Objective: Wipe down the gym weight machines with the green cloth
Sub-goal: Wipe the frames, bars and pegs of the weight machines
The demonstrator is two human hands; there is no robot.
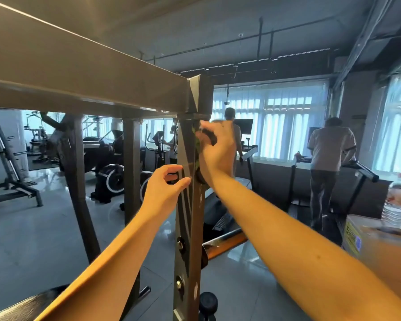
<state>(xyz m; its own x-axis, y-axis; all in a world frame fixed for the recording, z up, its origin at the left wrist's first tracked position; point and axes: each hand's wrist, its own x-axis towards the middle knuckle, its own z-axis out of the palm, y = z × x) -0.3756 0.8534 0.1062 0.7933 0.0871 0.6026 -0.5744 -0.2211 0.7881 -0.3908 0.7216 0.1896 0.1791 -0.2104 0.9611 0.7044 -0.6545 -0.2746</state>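
Observation:
A grey steel weight machine frame fills the left and middle of the view, with a thick top beam [79, 72] and an upright post [188, 216]. My right hand [215, 154] presses the green cloth [197, 144] against the right face of the post, just below the top joint. Only a thin strip of the cloth shows between my palm and the steel. My left hand [164, 188] rests against the left edge of the same post a little lower, its fingers curled and apart, with nothing in it.
Two people walk on treadmills [361, 172] by the curtained windows at the right. Exercise bikes [114, 179] and another rack [12, 172] stand behind the frame at the left. A cardboard box [384, 246] with stacked plastic cups sits at my right elbow. The floor is glossy tile.

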